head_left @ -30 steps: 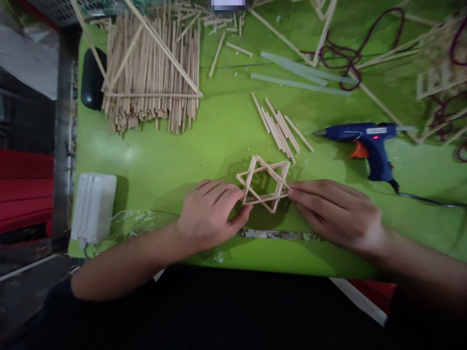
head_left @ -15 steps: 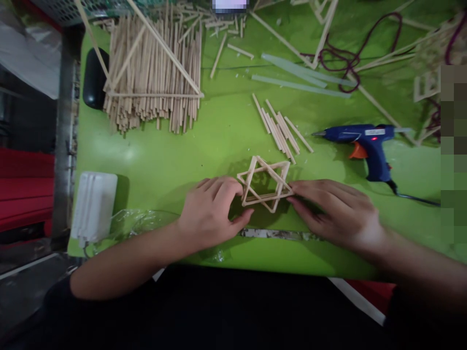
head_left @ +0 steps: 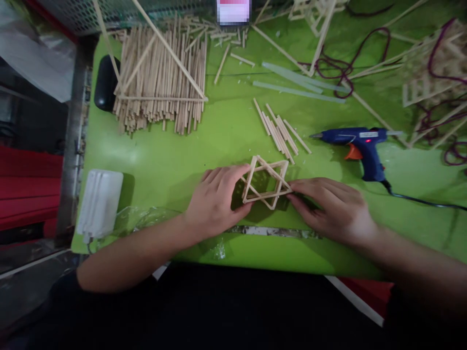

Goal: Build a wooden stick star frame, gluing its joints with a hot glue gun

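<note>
A small star-shaped frame of glued wooden sticks (head_left: 266, 182) lies on the green table (head_left: 182, 155) near its front edge. My left hand (head_left: 215, 201) grips the frame's left side, fingers over the top left point and thumb under it. My right hand (head_left: 330, 209) rests on the table with its fingertips pinching the frame's right point. A short row of loose cut sticks (head_left: 279, 129) lies just behind the frame.
A blue hot glue gun (head_left: 359, 146) with its red light on lies right of the frame, cord trailing right. A big pile of wooden sticks (head_left: 160, 80) sits back left, clear glue sticks (head_left: 295, 82) behind. A white block (head_left: 100, 204) and crumpled plastic (head_left: 146, 218) lie front left. Stick frames and purple cord crowd the back right.
My left hand's fingers have moved up onto the frame's top left point. The frame has shifted slightly; my right hand stays at its right point.
</note>
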`<state>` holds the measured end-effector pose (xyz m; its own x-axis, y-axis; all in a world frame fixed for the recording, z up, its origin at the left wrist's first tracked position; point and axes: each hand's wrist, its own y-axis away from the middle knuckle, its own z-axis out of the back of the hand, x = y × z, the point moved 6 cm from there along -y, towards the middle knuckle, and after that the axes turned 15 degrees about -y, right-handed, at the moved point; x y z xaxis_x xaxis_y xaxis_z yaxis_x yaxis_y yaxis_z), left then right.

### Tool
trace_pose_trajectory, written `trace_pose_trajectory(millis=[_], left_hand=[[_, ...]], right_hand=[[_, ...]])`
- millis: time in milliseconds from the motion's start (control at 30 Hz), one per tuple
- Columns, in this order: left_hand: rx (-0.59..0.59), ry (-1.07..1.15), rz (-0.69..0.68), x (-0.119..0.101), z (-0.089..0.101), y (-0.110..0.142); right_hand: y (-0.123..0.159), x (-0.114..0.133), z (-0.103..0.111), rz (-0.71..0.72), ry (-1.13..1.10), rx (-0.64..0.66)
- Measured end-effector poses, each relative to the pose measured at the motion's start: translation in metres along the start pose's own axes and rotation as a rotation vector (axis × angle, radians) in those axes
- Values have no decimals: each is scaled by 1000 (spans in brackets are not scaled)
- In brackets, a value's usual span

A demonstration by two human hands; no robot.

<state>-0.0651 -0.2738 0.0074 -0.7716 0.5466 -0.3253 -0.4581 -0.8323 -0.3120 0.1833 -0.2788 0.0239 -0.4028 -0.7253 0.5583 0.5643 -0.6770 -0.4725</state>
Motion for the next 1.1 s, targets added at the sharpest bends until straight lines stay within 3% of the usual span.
trace_pose_trajectory(millis=[200,300,500,633,867,967,1100], left_hand=[[63,65,69,8,0,-1],[16,98,37,15,8,-5],[-140,32,114,69,33,-21],[-140,-58,334,108,43,-26],[-87,-92,448,121,32,-25],[-74,-87,446,125,28,-23],[-15,-173,388,123,31,-25]], right_hand=[[0,-2,1,-13,10,-32],[4,-8,6,-44,9,-81],[7,-16,10,-68,-6,-94],[5,-19,13,-72,-8,-117],[5,-31,22,-107,-39,-138],[7,-38,31,-124,-130,-235],[6,-48,50,-178,-358,-489]])
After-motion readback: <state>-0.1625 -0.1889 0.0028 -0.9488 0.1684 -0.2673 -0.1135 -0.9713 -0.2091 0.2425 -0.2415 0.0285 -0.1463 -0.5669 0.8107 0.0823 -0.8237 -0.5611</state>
